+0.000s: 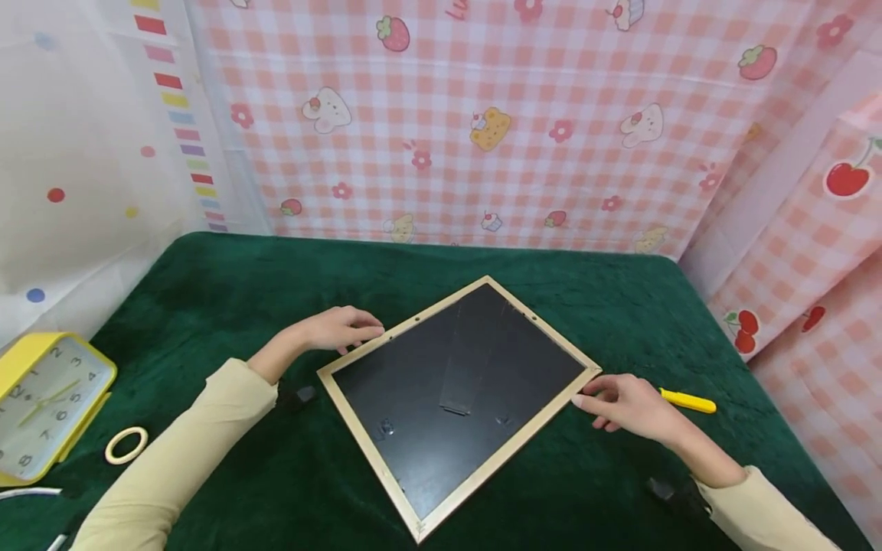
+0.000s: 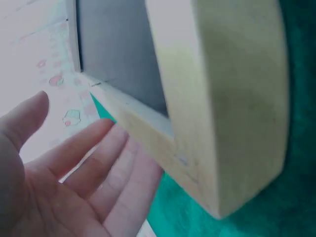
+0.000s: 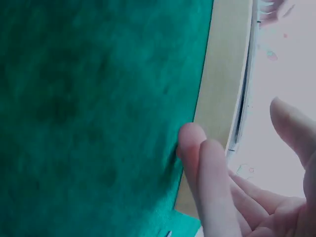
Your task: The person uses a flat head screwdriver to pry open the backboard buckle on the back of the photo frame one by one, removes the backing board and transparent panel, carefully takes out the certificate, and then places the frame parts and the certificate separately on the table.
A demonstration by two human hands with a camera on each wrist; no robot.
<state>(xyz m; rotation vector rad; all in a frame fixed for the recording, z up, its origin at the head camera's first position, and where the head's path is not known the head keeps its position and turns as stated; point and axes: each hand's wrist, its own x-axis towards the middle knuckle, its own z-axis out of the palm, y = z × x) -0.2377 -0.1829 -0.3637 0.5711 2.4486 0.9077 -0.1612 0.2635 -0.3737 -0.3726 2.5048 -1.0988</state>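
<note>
A black board in a light wooden frame [image 1: 460, 390] lies turned cornerwise on the green cloth. Strips of clear tape and small dark marks show on its black face. My left hand [image 1: 342, 327] is at the upper left side of the frame; in the left wrist view its fingers [image 2: 106, 170] are extended against the outer edge, the thumb held apart. At the right corner, my right hand [image 1: 623, 405] has its fingers [image 3: 215, 182] along the outer side of the wood. Its thumb stands away from the frame in the right wrist view.
On the left stand a yellow clock [image 1: 51, 405] and a cream ring [image 1: 126, 445], with white strips [image 1: 27, 493] near the front. A yellow handle-shaped object [image 1: 689, 401] lies beyond my right hand. Pink checked curtain [image 1: 448, 153] hangs behind the green-covered table [image 1: 276, 268].
</note>
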